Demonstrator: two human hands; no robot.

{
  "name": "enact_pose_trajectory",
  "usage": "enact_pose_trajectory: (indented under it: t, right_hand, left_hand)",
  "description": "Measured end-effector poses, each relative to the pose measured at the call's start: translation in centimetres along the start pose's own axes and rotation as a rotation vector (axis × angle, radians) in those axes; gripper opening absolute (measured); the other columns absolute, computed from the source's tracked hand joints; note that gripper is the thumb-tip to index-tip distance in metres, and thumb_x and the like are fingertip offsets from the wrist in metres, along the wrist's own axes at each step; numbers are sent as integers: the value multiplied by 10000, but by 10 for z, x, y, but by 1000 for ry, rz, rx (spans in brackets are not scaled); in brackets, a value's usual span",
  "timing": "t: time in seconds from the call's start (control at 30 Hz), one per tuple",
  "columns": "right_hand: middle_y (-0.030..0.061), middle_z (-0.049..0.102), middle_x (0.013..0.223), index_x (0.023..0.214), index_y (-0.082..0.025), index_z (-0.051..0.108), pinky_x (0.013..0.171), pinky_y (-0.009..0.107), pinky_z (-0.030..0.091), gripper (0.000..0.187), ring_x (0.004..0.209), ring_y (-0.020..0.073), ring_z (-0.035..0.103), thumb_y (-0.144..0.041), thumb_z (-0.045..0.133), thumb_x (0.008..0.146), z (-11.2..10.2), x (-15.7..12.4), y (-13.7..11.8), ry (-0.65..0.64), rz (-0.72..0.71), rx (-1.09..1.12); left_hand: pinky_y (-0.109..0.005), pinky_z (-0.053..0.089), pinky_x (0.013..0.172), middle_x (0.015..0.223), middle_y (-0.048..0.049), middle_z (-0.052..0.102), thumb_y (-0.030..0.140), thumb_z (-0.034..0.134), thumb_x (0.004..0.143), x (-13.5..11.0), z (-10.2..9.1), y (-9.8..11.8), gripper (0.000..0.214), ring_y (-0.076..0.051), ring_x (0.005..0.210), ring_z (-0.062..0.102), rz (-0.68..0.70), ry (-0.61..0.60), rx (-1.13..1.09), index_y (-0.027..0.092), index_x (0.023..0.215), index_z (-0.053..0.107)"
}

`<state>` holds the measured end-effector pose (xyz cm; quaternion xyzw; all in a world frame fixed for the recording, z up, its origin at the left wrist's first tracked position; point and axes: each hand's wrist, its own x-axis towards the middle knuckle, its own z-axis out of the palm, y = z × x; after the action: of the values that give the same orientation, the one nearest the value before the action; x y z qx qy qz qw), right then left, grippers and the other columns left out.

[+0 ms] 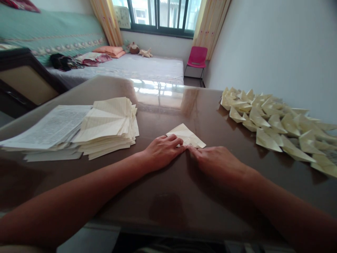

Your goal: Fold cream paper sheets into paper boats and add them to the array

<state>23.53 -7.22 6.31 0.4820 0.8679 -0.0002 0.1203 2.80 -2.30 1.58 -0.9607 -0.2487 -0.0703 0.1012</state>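
Observation:
A cream sheet of paper point(185, 133), folded to a pointed shape, lies on the brown glossy table point(163, 189) in front of me. My left hand point(164, 151) rests on its near left edge, fingers curled and pressing the paper down. From the other side my right hand point(213, 158) meets it, fingertips on the near edge with the index finger close to the left fingers. Both sets of fingertips nearly touch at the middle of that edge. The undersides of the fingers are hidden.
To the left are a stack of cream paper point(107, 119) and printed sheets point(50, 126). Many folded paper boats point(276, 123) crowd the table's right side by the white wall point(276, 45). Beyond the table stand a bed point(147, 66) and a pink chair point(197, 57).

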Motion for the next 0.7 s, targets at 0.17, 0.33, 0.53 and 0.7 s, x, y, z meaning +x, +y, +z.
enact_pose_trajectory:
  t: [0.17, 0.33, 0.53, 0.7]
  right_hand:
    - [183, 724, 948, 1417, -36, 370, 627, 311, 514, 509, 798, 261, 713, -80, 349, 911, 3, -2, -19, -94, 13, -86]
    - [198, 722, 804, 1324, -14, 485, 653, 287, 523, 444, 782, 259, 721, -85, 404, 893, -2, -5, -15, -139, 74, -98]
    - [196, 720, 784, 1165, -68, 614, 669, 274, 508, 333, 790, 253, 718, -139, 414, 908, -5, -6, -10, -121, 164, -72]
    - [152, 729, 922, 1421, -153, 378, 604, 264, 476, 489, 763, 223, 712, -122, 336, 934, 4, 7, -14, -8, 129, -79]
  left_hand:
    - [-289, 445, 793, 1169, -47, 587, 265, 377, 983, 0, -2, 0, 331, -186, 1080, 512, -1, -12, -13, 262, 1289, 504]
    - [-287, 450, 794, 1179, -39, 585, 266, 401, 976, 0, -3, -1, 326, -181, 1080, 517, -4, -8, -21, 278, 1280, 519]
    - [-288, 454, 799, 1176, -43, 586, 260, 402, 974, -1, -1, -2, 331, -184, 1081, 517, -4, 4, -19, 280, 1284, 517]
    - [-298, 458, 815, 1167, -46, 594, 266, 407, 972, 1, 0, 0, 298, -191, 1079, 516, 6, -11, -8, 250, 1232, 552]
